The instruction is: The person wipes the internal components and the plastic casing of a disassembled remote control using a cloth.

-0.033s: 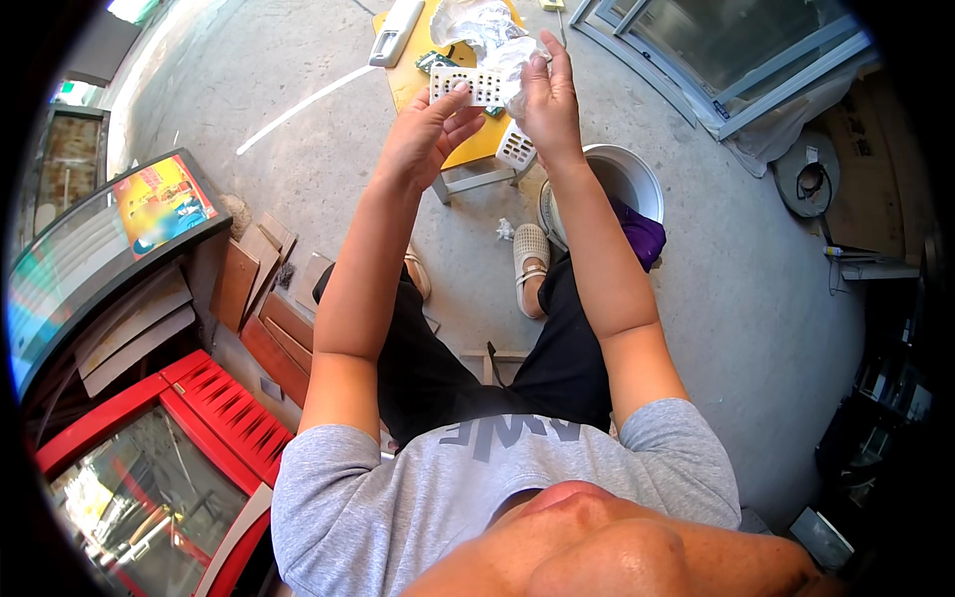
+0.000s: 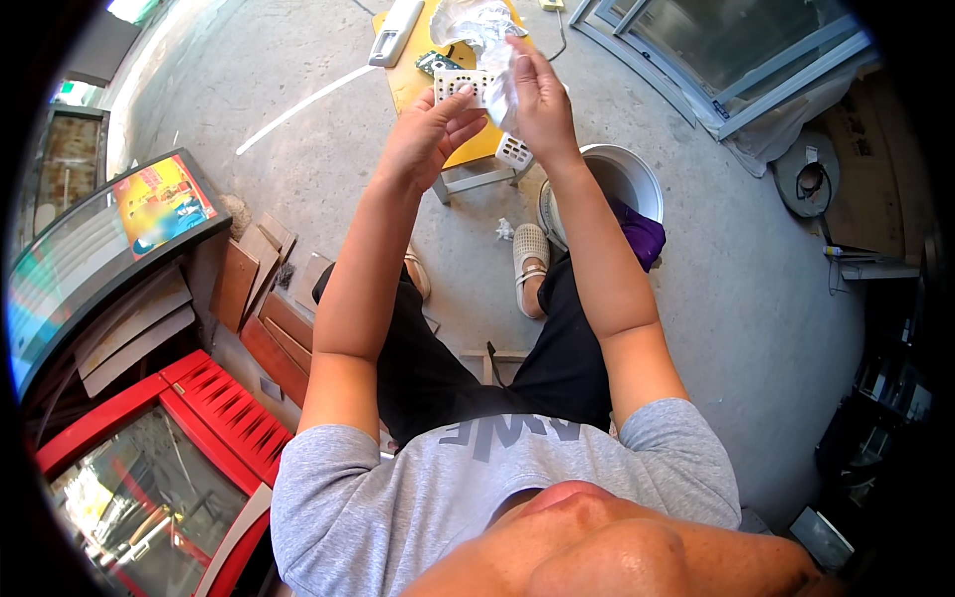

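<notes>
Pinched between the thumb and fingers of my left hand (image 2: 435,134) is a white rubber keypad (image 2: 453,84) with rows of small dark dots. My right hand (image 2: 543,107) is closed on a thin white tissue (image 2: 503,99), which covers the keypad's right end. Both are above a yellow-topped stool (image 2: 410,85). On it lie a green circuit board (image 2: 434,63), a long white casing (image 2: 397,32) and more crumpled white tissue (image 2: 476,18). At its near right edge, a white cover with button holes (image 2: 513,151) shows partly below my right hand.
Right of the stool stands a white bucket (image 2: 652,179) with purple cloth (image 2: 640,237) at its side. Wooden boards (image 2: 236,284) and a red-framed cabinet (image 2: 214,423) are on the left. A metal-framed glass panel (image 2: 736,50) is at the far right. Tissue scrap (image 2: 504,230) lies by my foot.
My right hand has shifted left with the tissue, which now covers more of the keypad's right side. My left hand and the keypad have barely moved.
</notes>
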The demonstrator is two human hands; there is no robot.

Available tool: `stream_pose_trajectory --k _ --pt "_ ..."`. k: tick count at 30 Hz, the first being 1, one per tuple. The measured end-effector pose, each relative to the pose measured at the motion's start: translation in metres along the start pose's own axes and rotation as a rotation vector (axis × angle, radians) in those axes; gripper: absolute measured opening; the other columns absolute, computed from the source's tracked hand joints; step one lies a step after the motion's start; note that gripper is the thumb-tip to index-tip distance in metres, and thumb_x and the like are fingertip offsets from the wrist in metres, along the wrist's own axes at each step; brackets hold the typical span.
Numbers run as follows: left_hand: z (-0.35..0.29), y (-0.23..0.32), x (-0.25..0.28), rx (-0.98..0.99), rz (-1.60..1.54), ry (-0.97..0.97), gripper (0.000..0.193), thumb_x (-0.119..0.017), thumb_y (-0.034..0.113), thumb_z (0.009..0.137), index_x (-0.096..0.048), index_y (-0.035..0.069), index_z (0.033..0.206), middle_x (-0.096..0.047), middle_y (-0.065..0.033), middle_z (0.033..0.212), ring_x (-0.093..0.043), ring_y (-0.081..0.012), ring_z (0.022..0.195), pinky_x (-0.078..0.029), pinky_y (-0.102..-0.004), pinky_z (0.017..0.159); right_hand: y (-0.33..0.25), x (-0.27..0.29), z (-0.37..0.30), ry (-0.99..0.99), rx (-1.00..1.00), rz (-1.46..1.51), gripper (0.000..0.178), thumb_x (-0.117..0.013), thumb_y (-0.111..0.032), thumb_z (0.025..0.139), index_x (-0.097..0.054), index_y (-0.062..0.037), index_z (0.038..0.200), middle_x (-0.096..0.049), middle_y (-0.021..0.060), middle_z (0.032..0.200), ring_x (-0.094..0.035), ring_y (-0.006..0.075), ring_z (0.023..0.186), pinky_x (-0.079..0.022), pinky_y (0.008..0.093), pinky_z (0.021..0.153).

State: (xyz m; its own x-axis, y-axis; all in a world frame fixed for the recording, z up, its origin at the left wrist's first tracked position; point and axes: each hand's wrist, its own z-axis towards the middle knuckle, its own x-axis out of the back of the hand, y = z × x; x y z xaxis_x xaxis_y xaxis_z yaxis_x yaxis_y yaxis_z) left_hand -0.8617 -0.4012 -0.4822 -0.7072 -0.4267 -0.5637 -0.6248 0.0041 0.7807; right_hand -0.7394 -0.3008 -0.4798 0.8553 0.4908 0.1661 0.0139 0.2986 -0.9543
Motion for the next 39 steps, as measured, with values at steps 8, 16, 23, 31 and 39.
stream_pose_trajectory --k 8,16,23,31,39 --pt "0.001 0.001 0.007 -0.068 -0.012 -0.058 0.024 -0.056 0.012 0.095 -0.051 0.004 0.117 -0.063 -0.0067 0.110 -0.065 -0.0145 0.096 -0.055 -0.0271 0.083 -0.008 -0.007 -0.008 -0.093 0.269 -0.596 0.045 -0.047 -0.049 0.095 -0.056 -0.0060 0.105 -0.066 0.0200 0.091 -0.065 0.0380 0.083 -0.052 0.0457 0.070" --pt "-0.005 0.002 0.000 -0.202 0.235 0.012 0.029 -0.064 0.019 0.091 -0.054 0.005 0.115 -0.062 -0.0028 0.105 -0.061 -0.0114 0.095 -0.052 -0.0282 0.085 -0.014 -0.004 -0.006 -0.047 0.218 -0.725 0.045 -0.040 -0.043 0.099 -0.059 -0.0043 0.087 -0.066 0.0182 0.071 -0.065 0.0381 0.065 -0.051 0.0482 0.063" --pt "-0.004 -0.004 -0.003 -0.153 0.125 -0.082 0.033 -0.066 0.024 0.090 -0.055 0.009 0.116 -0.063 -0.0020 0.104 -0.059 -0.0089 0.095 -0.047 -0.0270 0.086 0.000 -0.006 -0.003 -0.072 -0.014 -0.272 0.047 -0.040 -0.041 0.100 -0.062 0.0010 0.098 -0.067 0.0202 0.080 -0.066 0.0338 0.074 -0.051 0.0406 0.070" --pt "0.000 0.002 0.013 -0.135 0.056 0.081 0.035 -0.057 0.024 0.096 -0.045 0.005 0.123 -0.061 -0.0097 0.112 -0.063 -0.0213 0.101 -0.054 -0.0341 0.087 0.001 0.001 0.000 -0.261 -0.330 0.317 0.051 -0.051 -0.044 0.096 -0.052 0.0010 0.121 -0.062 0.0091 0.109 -0.059 0.0148 0.098 -0.047 0.0279 0.085" --pt "-0.001 0.018 0.020 -0.059 -0.114 0.118 0.033 -0.049 0.024 0.099 -0.041 0.001 0.122 -0.058 -0.0156 0.115 -0.061 -0.0250 0.106 -0.056 -0.0356 0.090 -0.003 0.028 0.008 -0.444 -0.404 0.679 0.046 -0.071 -0.016 0.085 -0.052 0.0017 0.123 -0.063 0.0102 0.111 -0.063 0.0150 0.098 -0.053 0.0290 0.085"
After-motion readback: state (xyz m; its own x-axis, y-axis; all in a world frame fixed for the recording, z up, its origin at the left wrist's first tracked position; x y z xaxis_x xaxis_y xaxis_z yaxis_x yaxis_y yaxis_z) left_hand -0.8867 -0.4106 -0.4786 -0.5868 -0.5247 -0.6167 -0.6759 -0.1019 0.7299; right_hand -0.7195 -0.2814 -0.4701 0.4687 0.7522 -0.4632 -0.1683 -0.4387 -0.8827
